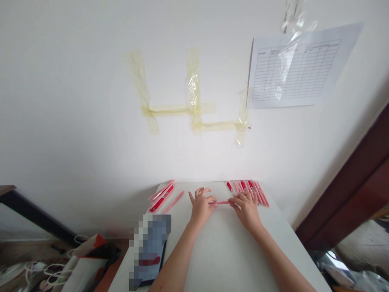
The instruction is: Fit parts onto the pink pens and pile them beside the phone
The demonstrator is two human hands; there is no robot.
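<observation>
A slim pink pen [223,202] is held level between my two hands, just above or on the white table; which of these I cannot tell. My left hand [201,205] pinches its left end between thumb and forefinger, with the other fingers spread. At the opposite end, the thumb and fingers of my right hand [245,206] close on it. Beyond the right hand lies a row of pink and red pens [261,194], partly hidden by that hand. To the left sit a small pile of pink and red pens [161,198] and one separate pink pen [174,202].
The white table [225,259] stands against a white wall with yellowish tape [170,112] and a printed sheet [296,73]. A tablet or phone [152,251], blurred out, lies at the table's left edge. Bags [91,259] are on the floor at left, dark red wood [343,194] at right.
</observation>
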